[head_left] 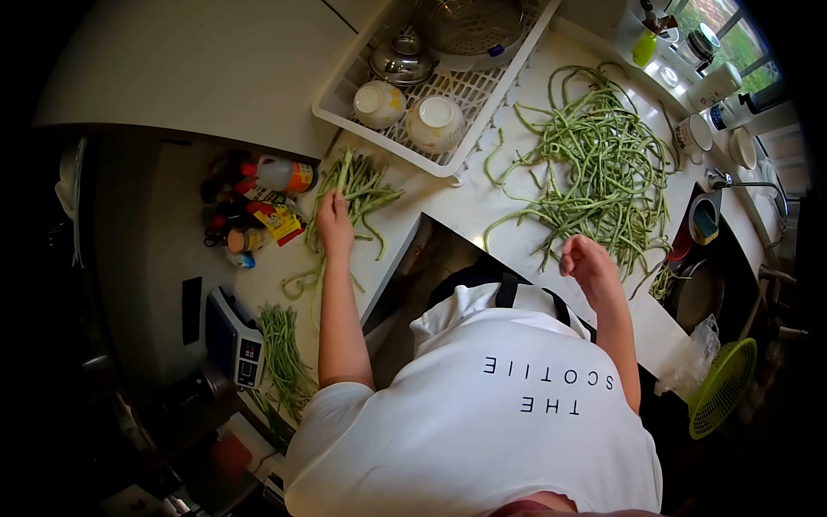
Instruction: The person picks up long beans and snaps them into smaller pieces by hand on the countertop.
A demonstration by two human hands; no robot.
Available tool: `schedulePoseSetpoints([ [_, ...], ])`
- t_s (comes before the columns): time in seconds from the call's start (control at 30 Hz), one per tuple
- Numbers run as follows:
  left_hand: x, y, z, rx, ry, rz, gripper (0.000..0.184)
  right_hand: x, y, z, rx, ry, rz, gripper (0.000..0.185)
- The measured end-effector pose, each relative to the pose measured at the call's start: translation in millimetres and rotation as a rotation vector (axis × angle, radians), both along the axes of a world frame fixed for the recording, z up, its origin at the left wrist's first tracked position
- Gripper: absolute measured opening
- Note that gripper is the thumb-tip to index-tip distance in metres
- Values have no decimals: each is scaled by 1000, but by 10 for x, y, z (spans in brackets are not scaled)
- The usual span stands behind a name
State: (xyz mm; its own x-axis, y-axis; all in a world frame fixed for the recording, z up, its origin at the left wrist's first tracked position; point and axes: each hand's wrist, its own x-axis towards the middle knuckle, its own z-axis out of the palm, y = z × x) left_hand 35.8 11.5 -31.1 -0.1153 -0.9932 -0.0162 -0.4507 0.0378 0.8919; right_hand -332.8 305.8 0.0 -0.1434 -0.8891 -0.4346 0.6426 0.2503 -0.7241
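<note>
My left hand point(336, 224) is closed around some green long beans point(344, 169) at the left part of the counter. Their ends stick out above my fingers, and thin strands trail down beside my forearm. A smaller heap of long beans point(366, 191) lies right beside and under this hand. My right hand point(589, 261) hovers at the near edge of a large tangled pile of long beans point(594, 164). Its fingers are loosely bent and apart, with nothing visible in them. Another bunch of long beans point(282, 349) lies lower left, beside a scale.
A white dish rack point(444, 164) with upturned bowls stands at the back. Bottles and packets point(277, 175) crowd the left corner, above the kitchen scale point(237, 340). At right are a sink point(728, 258), a mug point(692, 136), a plastic bag point(692, 358) and a green basket point(722, 388).
</note>
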Motion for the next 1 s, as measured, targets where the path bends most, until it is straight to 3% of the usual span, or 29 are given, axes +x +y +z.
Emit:
schedulePoseSetpoints([
  [0.07,197,-132,-75,-349,-574,40,30,-71,83,-74,26,-30,-67,34],
  [0.1,263,-199,-159,-346,-563,31,30,-86,100,-106,31,-21,-77,34],
  [0.17,307,-309,-404,-394,-812,-58,26,-144,187,-202,82,56,-123,33],
  [0.23,293,-337,-646,-369,-808,-131,30,-177,245,-343,154,153,-165,33],
  [0.3,276,-327,-797,-363,-914,-40,34,-201,287,-440,197,332,-144,36],
  [0.43,161,-163,-681,-580,-909,-22,37,-224,397,-312,184,272,-150,38],
  [0.5,-130,16,-367,-719,-634,22,35,-247,458,-336,197,279,-186,38],
  [0.67,-1327,748,-181,-741,-209,-564,20,-276,544,-345,206,329,-232,38],
  [0.73,-1963,963,-81,-621,-98,-811,17,-267,530,-304,192,316,-241,35],
  [0.87,-2963,994,-318,-478,-88,-895,15,-253,531,-219,183,360,-249,35],
  [1.0,-3471,832,-784,-595,-265,-939,26,-293,644,-155,146,359,-272,34],
])
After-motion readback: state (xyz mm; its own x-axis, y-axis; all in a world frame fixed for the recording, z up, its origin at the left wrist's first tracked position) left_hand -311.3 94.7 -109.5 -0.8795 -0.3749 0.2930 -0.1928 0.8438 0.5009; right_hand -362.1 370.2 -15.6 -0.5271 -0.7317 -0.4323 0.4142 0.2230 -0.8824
